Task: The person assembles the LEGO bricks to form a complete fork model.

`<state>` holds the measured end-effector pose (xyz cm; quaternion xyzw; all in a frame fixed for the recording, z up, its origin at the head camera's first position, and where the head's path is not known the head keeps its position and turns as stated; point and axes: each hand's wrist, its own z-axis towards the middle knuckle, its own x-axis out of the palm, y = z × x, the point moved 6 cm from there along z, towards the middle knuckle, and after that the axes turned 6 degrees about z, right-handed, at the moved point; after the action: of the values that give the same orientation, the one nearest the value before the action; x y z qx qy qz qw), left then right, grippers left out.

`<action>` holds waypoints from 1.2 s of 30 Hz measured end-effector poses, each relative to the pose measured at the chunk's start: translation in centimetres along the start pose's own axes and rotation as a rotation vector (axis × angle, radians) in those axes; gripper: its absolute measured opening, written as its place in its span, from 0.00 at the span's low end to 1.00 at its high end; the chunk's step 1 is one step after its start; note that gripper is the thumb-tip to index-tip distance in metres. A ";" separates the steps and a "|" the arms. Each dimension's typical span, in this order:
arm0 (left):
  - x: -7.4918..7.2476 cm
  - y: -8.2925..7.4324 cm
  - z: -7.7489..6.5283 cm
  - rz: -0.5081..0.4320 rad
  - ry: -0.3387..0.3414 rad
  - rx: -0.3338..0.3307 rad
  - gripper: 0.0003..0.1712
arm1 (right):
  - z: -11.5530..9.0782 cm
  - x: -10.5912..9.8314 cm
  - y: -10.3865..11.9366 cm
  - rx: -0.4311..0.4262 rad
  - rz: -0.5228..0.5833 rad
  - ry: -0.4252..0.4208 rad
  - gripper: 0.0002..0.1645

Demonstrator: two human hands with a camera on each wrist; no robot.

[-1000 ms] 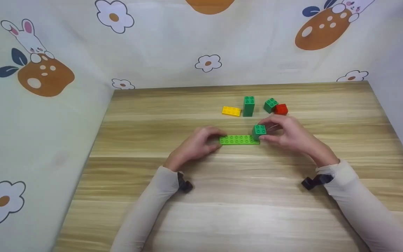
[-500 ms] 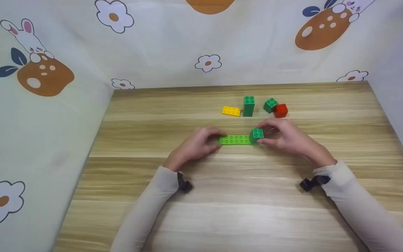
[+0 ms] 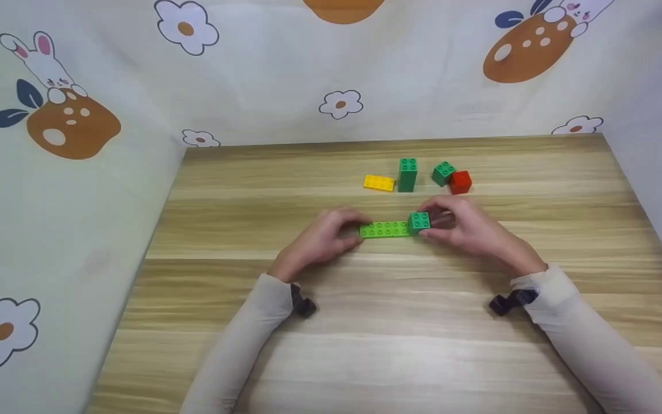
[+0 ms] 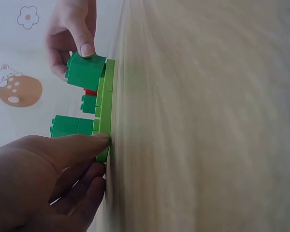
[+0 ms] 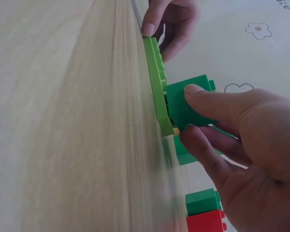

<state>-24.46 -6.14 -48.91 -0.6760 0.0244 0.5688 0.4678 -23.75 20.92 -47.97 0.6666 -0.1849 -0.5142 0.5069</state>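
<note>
A long light green building brick strip (image 3: 384, 229) lies flat on the table, its rows of studs facing up. My left hand (image 3: 326, 236) pinches its left end between thumb and fingers. At the other end my right hand (image 3: 464, 224) grips a square dark green brick (image 3: 419, 221) from the right. In the left wrist view that green brick (image 4: 86, 70) sits slightly tilted over the studs. The right wrist view has the thumb on one face of the green brick (image 5: 186, 101), its lower edge against the strip's studs. Whether it is fully seated I cannot tell.
Behind the strip lie a flat yellow brick (image 3: 378, 183), a tall dark green block (image 3: 407, 175), a small green brick (image 3: 443, 173) and a red brick (image 3: 460, 182). A patterned cloth wall (image 3: 273, 86) rises at the wooden table's back edge.
My right hand has moved a little left and toward me, bringing the dark green brick over the strip's right end. My left hand and the strip have stayed in place.
</note>
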 end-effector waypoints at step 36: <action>0.2 0.4 0.1 -0.019 -0.010 -0.025 0.22 | 0.1 0.3 -0.2 -0.072 -0.144 -0.006 0.26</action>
<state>-24.70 -6.16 -49.28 -0.6791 0.0087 0.5681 0.4648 -23.77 20.77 -48.31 0.6581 -0.1193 -0.5578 0.4915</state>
